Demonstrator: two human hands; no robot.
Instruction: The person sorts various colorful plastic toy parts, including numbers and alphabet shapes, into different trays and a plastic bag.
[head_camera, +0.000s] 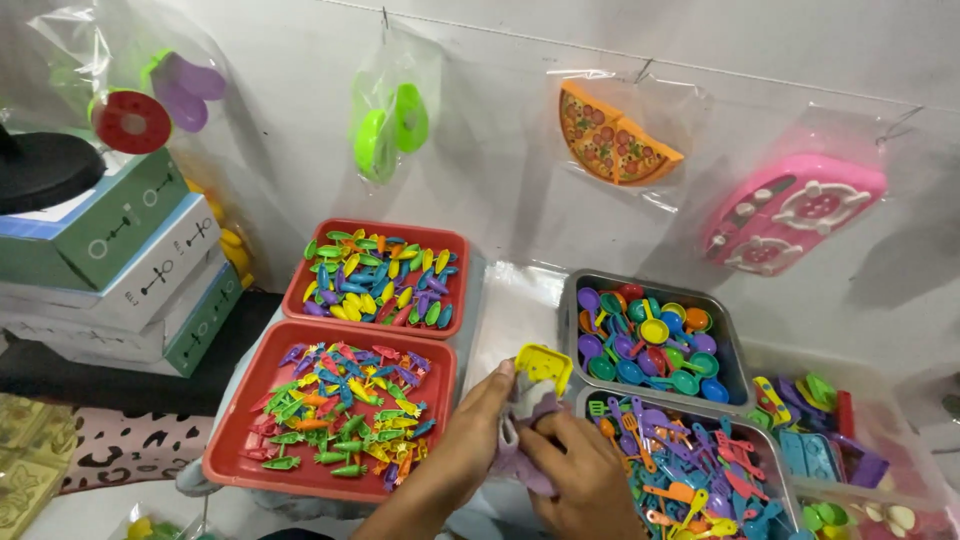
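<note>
Low in the middle of the view, the left hand (478, 425) and the right hand (585, 478) meet over a small clear plastic bag (522, 455) holding purple toy pieces, with a yellow toy piece (543, 364) sticking up just above the left fingertips. Both hands are closed on the bag: the left pinches its upper edge with thumb and fingers pointing up and to the right, the forearm running in from the bottom edge, while the right is curled over the lower part with knuckles up, seemingly steadying it so the mouth stays open; whether the yellow piece is already inside the bag or only resting at its rim cannot be told. Just to the right lies a grey metal tray (583, 401) of tiny coloured spatulas and forks, and behind it a second grey tray (738, 360) of little round pans, both close enough to be picked from without stretching. A flat stack of clear bags (515, 305) lies between the trays. To the left sit two red trays, the nearer red tray (232, 448) filled with small toy carrots and the farther red tray (455, 240) with oval vegetable shapes. Bagged sample toys hang on the wall (480, 150) behind.
</note>
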